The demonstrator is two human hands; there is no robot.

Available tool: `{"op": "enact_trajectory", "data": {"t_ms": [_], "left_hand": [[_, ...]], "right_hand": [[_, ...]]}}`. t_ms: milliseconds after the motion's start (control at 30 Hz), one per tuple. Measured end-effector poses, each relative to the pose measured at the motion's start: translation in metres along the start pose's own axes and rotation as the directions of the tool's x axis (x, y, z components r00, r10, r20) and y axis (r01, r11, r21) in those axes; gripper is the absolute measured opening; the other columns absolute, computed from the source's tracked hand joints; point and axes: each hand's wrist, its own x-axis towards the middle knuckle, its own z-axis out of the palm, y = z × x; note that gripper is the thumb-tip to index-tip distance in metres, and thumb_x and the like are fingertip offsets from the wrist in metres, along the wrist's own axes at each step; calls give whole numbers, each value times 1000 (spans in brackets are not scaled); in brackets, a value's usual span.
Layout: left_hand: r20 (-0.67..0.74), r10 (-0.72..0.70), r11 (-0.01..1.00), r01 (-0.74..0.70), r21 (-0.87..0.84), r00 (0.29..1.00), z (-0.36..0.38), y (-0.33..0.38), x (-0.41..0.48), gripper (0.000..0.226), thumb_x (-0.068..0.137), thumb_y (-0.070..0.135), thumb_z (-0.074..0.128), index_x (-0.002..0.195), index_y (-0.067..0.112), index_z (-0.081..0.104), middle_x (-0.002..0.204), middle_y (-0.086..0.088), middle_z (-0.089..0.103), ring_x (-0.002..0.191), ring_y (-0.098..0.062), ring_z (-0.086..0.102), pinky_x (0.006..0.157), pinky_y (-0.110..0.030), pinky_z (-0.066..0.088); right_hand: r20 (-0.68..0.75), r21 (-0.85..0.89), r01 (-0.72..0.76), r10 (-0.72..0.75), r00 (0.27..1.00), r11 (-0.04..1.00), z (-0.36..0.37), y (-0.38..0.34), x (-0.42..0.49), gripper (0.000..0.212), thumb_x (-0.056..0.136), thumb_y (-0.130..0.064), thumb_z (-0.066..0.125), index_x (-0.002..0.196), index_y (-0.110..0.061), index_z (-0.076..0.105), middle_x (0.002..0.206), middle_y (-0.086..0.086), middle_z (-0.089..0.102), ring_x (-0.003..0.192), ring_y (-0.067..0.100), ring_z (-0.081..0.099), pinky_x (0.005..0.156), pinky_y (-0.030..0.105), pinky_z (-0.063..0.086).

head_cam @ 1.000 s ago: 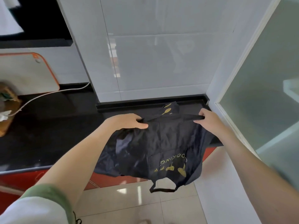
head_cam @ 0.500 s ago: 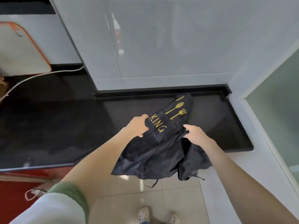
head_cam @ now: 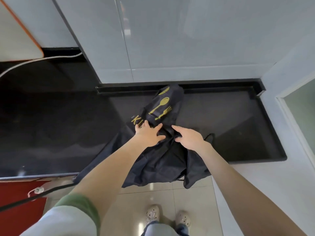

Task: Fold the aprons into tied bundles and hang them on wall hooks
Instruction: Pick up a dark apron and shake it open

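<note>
A dark navy apron (head_cam: pixel 162 160) with gold spoon-and-fork print lies bunched on the black countertop (head_cam: pixel 230 125). Its top end reaches the back ledge and its lower part hangs over the front edge. My left hand (head_cam: pixel 148 135) presses flat on the apron's middle with fingers spread, just below the gold lettering. My right hand (head_cam: pixel 189 137) sits right beside it, index finger stretched out and thumb tucked into a gathered fold of the cloth. A thin apron strap (head_cam: pixel 209 136) loops out to the right of that hand.
White tiled wall (head_cam: pixel 170 40) rises behind the counter. A white cutting board with orange rim (head_cam: pixel 17 40) and a white cable (head_cam: pixel 34 59) are at the left. Red cabinet fronts (head_cam: pixel 18 201) sit below the counter. A glass door frame (head_cam: pixel 289 108) bounds the right side.
The apron has gone from being held up by both hands to lying on the counter. My left hand has let go and now presses flat. Both hands have come close together.
</note>
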Motion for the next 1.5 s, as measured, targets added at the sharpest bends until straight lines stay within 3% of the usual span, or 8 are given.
{"op": "enact_trajectory", "data": {"t_ms": [167, 433, 600, 733, 933, 1067, 1267, 1500], "left_hand": [[-27, -153, 987, 154, 53, 988, 8, -82, -6, 107, 83, 62, 60, 149, 37, -19, 158, -21, -13, 147, -35, 1, 115, -57, 9], [-114, -423, 903, 429, 25, 899, -7, -123, -24, 90, 93, 32, 54, 153, 19, -11, 157, -23, 6, 143, -39, 14, 113, -51, 20], [-273, -34, 960, -44, -276, 961, -27, -50, -46, 59, 97, 38, 49, 146, 11, 30, 148, -13, 32, 134, -32, 34, 109, -41, 32], [24, 243, 933, -226, -280, 970, -37, -8, -65, 61, 86, 63, 51, 116, 11, 60, 118, -4, 62, 108, -25, 57, 93, -37, 45], [-91, 271, 857, -283, -430, 958, -51, 6, -88, 36, 84, 45, 63, 92, 10, 65, 86, 0, 65, 82, -16, 59, 73, -29, 43], [-381, 240, 898, -354, -263, 893, -82, 32, -121, 40, 88, 47, 61, 68, 15, 47, 69, 5, 49, 74, -16, 48, 60, -28, 33], [-518, 257, 869, -430, -245, 816, -91, 63, -162, 60, 91, 66, 40, 61, 15, 30, 55, 5, 35, 52, -14, 35, 55, -29, 28], [-809, 122, 884, -433, -175, 575, -98, 55, -183, 37, 98, 47, 42, 78, 16, 46, 63, -1, 54, 60, -18, 52, 56, -30, 37]], "right_hand": [[-125, -48, -73, 66, 990, 996, 1, -9, 7, 34, 98, -27, 47, 132, -25, 53, 131, -3, 58, 120, 21, 52, 89, 31, 38], [-163, -67, -68, 56, 985, 995, 0, -30, -4, 18, 97, -25, 48, 109, -18, 59, 109, 1, 62, 103, 24, 55, 73, 30, 33], [-150, -35, -30, 25, 988, 999, -14, -36, -26, 16, 94, -27, 54, 106, -18, 60, 102, -2, 62, 100, 22, 56, 74, 30, 35], [-167, 50, -13, 21, 986, 999, -35, -30, -57, 10, 90, -28, 61, 96, -22, 54, 93, -4, 61, 89, 19, 55, 75, 33, 40], [-315, 141, -3, 48, 948, 990, -81, 2, -126, 28, 87, -25, 66, 76, -24, 41, 73, -5, 52, 66, 14, 48, 63, 29, 36], [-234, 117, -8, 36, 972, 993, -101, 28, -178, 17, 87, -15, 58, 81, -26, 48, 79, -5, 59, 74, 16, 55, 66, 26, 41], [-251, 33, -184, 186, 950, 982, -99, 53, -216, 35, 81, -35, 70, 70, -15, 44, 71, -2, 47, 66, 15, 44, 57, 28, 28], [-460, 385, 176, 23, 888, 906, -112, 57, -246, 26, 93, -29, 61, 78, -11, 49, 73, -4, 49, 68, 13, 46, 67, 29, 33]]}}
